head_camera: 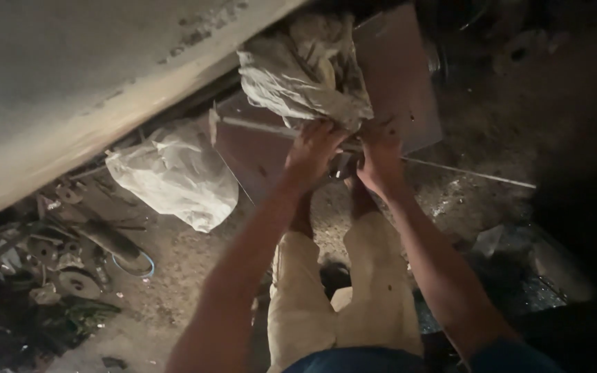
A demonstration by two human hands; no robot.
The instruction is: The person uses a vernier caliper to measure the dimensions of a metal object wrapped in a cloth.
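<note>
My left hand (314,150) and my right hand (380,160) meet at the lower edge of a crumpled dirty white sack (303,72) lying on a flat brown metal box (399,83). Both hands grip around the sack's bottom, where a thin metal rod (470,173) crosses beneath it. A small dark object sits between the hands, too dim to identify. My legs in pale trousers (343,290) stand below.
A second bulging white sack (174,176) lies on the dirt floor to the left. Scrap metal parts, discs and a blue ring (70,262) pile at lower left. A pale slanted wall (70,76) fills the upper left. The right side is dark.
</note>
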